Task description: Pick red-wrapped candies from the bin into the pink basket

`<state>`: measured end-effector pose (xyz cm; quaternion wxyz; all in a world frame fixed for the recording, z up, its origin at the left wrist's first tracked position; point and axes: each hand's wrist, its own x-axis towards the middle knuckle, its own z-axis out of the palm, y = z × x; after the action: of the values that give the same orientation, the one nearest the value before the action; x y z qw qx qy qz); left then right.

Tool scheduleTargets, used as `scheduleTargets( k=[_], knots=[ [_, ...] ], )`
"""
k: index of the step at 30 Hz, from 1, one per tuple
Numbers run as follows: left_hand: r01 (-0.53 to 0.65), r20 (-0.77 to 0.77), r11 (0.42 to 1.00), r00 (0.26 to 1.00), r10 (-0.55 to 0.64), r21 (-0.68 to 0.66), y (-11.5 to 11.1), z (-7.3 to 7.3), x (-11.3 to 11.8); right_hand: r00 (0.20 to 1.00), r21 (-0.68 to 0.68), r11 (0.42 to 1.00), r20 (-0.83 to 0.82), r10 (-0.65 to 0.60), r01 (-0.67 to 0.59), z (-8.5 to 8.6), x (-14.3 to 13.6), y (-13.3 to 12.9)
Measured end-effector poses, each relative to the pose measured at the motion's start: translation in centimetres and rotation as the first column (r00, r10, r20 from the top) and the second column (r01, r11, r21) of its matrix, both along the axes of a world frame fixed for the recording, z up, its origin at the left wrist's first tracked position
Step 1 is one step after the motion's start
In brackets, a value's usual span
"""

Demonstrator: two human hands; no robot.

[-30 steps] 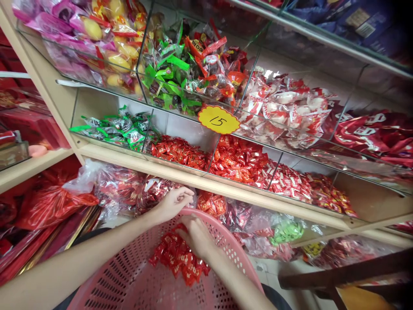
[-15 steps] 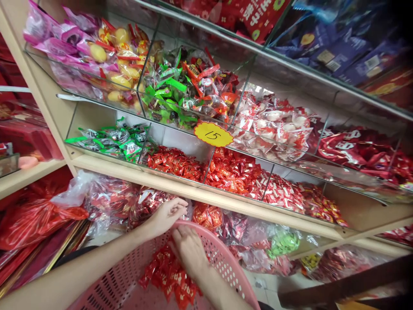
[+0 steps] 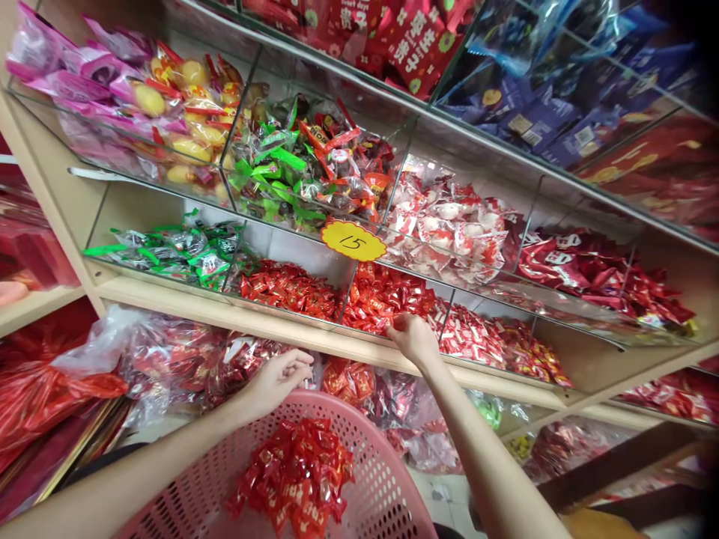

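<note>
Well, I had the right hand [image 3: 416, 340] at the front of a box of red candies [image 3: 382, 296] on the low shelf [image 3: 191, 308]. Its fingers were bent at the candies, but I could not tell if they pinched one. I had the left hand [image 3: 278, 378] near the far rim of the pink basket [image 3: 374, 479], its fingers loosely bent and a little spread. A shiny red candy pile [image 3: 297, 475] lay inside the basket. A yellow tag [image 3: 353, 241] marked 15 was just above the box. Green candies [image 3: 207, 254] lay farther left on the same shelf.
</note>
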<state>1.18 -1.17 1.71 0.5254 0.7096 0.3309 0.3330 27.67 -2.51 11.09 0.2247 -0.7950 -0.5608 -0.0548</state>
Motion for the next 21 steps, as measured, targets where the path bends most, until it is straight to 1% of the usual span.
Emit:
scheduleTargets(
  k=[2, 5, 8, 10, 11, 12, 13, 15, 16, 17, 18, 20, 21],
  knots=[
    [-0.001, -0.008, 1.0, 1.0, 0.001, 0.006, 0.0, 0.1, 0.0, 1.0, -0.016, 1.0, -0.022, -0.005, 0.004, -0.2, 0.1, 0.4],
    [0.001, -0.009, 1.0, 1.0, -0.001, 0.006, 0.0, 0.1, -0.1, 0.998, -0.006, 1.0, -0.06, -0.009, 0.008, -0.3, 0.2, 0.7],
    [0.005, -0.015, 1.0, 1.0, -0.005, 0.009, 0.0, 0.0, -0.1, 0.994, 0.019, 0.999, -0.108, -0.023, 0.026, -0.1, 0.6, 0.8],
    [0.009, -0.013, 1.0, 1.0, -0.009, 0.011, 0.1, -0.2, -0.2, 0.988, 0.064, 0.997, -0.15, -0.038, 0.048, 0.3, 0.7, 0.4],
    [0.009, -0.008, 1.0, 1.0, -0.009, 0.008, 0.1, -0.2, -0.2, 0.983, 0.119, 0.992, -0.181, -0.026, 0.048, 0.6, 0.5, 0.0],
    [0.008, -0.002, 1.0, 1.0, -0.008, 0.0, 0.1, -0.2, -0.2, 0.977, 0.194, 0.98, -0.215, 0.012, 0.031, 0.7, 0.2, -0.5],
    [0.009, 0.006, 1.0, 1.0, -0.008, -0.018, 0.0, -0.2, -0.2, 0.966, 0.285, 0.958, -0.246, 0.078, -0.005, 0.8, -0.4, -1.3],
    [0.031, 0.029, 0.995, 0.999, -0.028, -0.098, -0.3, 0.2, -0.1, 0.92, 0.44, 0.888, -0.279, 0.274, -0.131, 0.3, -2.4, -3.1],
    [0.065, 0.054, 0.984, 0.997, -0.057, -0.164, -0.5, 0.5, -0.1, 0.883, 0.481, 0.853, -0.286, 0.372, -0.204, -0.3, -3.7, -4.1],
    [0.119, 0.094, 0.963, 0.991, -0.099, -0.243, -0.8, 0.8, -0.1, 0.838, 0.466, 0.839, -0.306, 0.452, -0.282, -1.1, -5.1, -5.1],
    [0.194, 0.152, 0.924, 0.977, -0.151, -0.329, -1.1, 1.2, 0.0, 0.796, 0.447, 0.827, -0.332, 0.507, -0.341, -2.0, -6.4, -6.0],
    [0.349, 0.298, 0.807, 0.928, -0.225, -0.477, -1.7, 1.7, 0.0, 0.718, 0.418, 0.785, -0.348, 0.603, -0.457, -3.9, -8.8, -7.4],
    [0.406, 0.354, 0.741, 0.904, -0.24, -0.535, -2.0, 1.9, 0.0, 0.691, 0.404, 0.766, -0.346, 0.635, -0.501, -4.8, -9.7, -7.9]
  ],
)
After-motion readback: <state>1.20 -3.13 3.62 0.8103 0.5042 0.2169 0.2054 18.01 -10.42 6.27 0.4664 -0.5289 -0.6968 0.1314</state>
